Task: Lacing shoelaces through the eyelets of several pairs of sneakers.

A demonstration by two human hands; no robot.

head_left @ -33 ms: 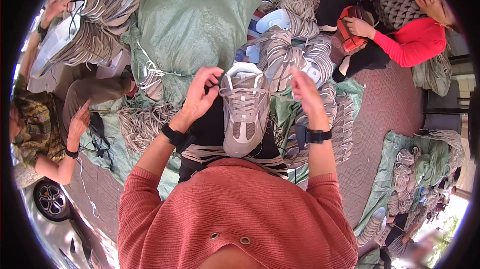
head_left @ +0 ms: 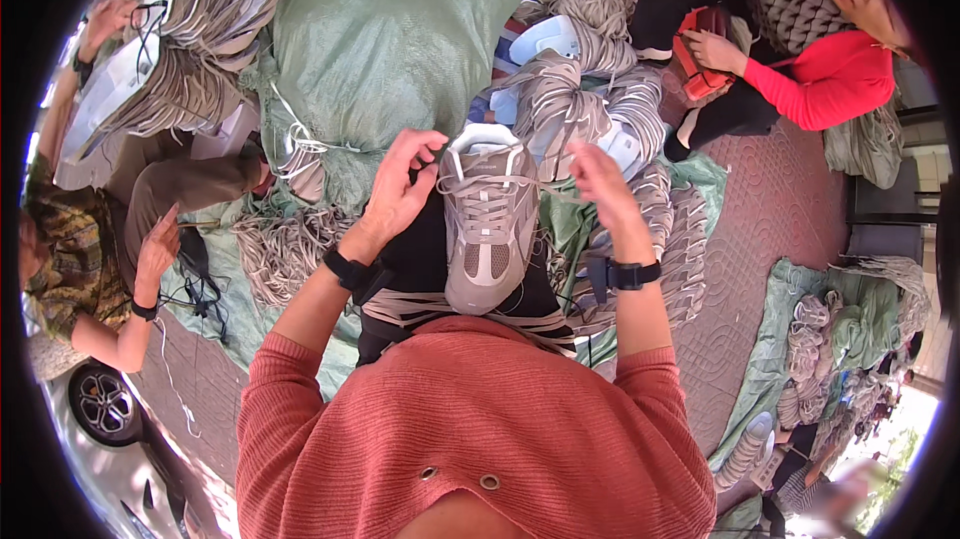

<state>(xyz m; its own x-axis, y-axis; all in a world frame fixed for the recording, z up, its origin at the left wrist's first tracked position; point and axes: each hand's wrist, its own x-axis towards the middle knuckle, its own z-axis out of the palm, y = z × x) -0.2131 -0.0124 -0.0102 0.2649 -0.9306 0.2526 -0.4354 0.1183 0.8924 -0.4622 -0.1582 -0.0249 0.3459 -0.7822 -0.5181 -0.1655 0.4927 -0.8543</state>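
Observation:
A grey-beige sneaker (head_left: 489, 264) rests on my lap, its toe toward me. Its flat grey shoelace (head_left: 486, 209) is threaded in crossing rows up to the tongue. To the left of the collar, my left hand (head_left: 402, 179) has curled fingers, with the thumb by the left lace end; the grip seems closed on it. Off to the right, my right hand (head_left: 605, 187) has its fingers bent together at the other lace end, which stretches out from the top eyelets. Each wrist wears a black band.
Beyond the shoe bulges a big green sack (head_left: 385, 49). Bundled grey shoe uppers (head_left: 565, 104) lie right of it, and a heap of laces (head_left: 290, 254) at left. A person in red (head_left: 825, 89) sits far right; another in a patterned shirt (head_left: 80, 254) sits left. A car wheel (head_left: 103, 403) shows lower left.
My right hand has shifted slightly left, nearer the sneaker. My left hand has barely moved. Another person's hand at the top edge reaches further into view.

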